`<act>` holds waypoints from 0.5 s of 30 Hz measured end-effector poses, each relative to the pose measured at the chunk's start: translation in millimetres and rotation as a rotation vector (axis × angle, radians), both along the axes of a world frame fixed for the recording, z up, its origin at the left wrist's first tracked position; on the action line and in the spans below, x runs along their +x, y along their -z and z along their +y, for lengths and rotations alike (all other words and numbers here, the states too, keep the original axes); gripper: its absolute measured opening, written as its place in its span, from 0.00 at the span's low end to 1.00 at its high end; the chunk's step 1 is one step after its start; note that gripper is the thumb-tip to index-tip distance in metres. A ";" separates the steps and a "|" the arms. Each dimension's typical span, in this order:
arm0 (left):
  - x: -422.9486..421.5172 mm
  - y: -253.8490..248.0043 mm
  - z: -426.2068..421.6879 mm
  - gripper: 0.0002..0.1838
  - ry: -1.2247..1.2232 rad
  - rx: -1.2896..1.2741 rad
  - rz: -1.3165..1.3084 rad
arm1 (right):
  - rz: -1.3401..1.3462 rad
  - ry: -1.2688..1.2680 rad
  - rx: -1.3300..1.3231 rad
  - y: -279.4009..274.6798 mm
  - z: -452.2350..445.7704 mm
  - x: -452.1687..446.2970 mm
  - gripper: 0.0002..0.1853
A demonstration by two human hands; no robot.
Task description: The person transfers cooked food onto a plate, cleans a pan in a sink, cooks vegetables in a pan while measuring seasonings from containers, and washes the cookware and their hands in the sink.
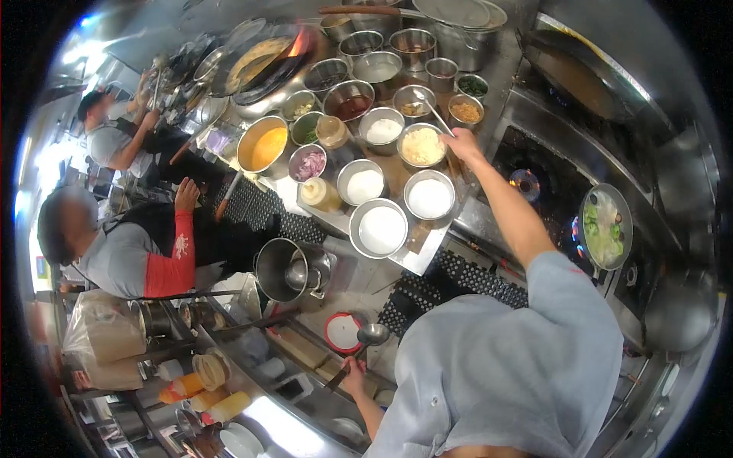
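My right hand [464, 145] reaches over the counter, closed around a metal spoon [437, 114]. The spoon's tip is at a steel container with brownish contents [413, 102]; whether it touches them I cannot tell. Just below my hand is a container of pale yellow chopped food [422, 145], and beside it a container of orange-brown bits [465, 112]. Low on my left side, my left hand [353, 375] grips a ladle [373, 334] by its handle. The ladle's bowl overlaps the view of a red-rimmed round container [343, 333].
On the right, a frying pan [607, 227] with greens sits over blue flame, near a lit burner [524, 185]. White powders fill several containers [379, 230]. A large steel pot [282, 269] stands left. Two co-workers are there, the nearer in a red sleeve [174, 256].
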State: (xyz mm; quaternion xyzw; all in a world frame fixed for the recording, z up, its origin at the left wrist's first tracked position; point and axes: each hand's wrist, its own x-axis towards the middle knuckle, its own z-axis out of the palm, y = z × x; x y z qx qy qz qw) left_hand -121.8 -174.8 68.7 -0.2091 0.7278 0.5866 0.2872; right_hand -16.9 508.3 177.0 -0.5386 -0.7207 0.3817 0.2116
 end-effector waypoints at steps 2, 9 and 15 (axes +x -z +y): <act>9.5 1.4 2.6 0.06 -0.009 0.052 0.003 | 0.200 0.088 0.061 12.1 -11.8 1.3 0.18; 19.6 -3.8 6.7 0.07 -0.005 0.000 0.020 | 0.278 0.071 0.052 29.7 -4.3 -4.4 0.15; 11.8 -13.2 15.1 0.06 0.054 -0.016 -0.030 | 0.384 0.062 -0.127 16.4 -3.6 9.6 0.14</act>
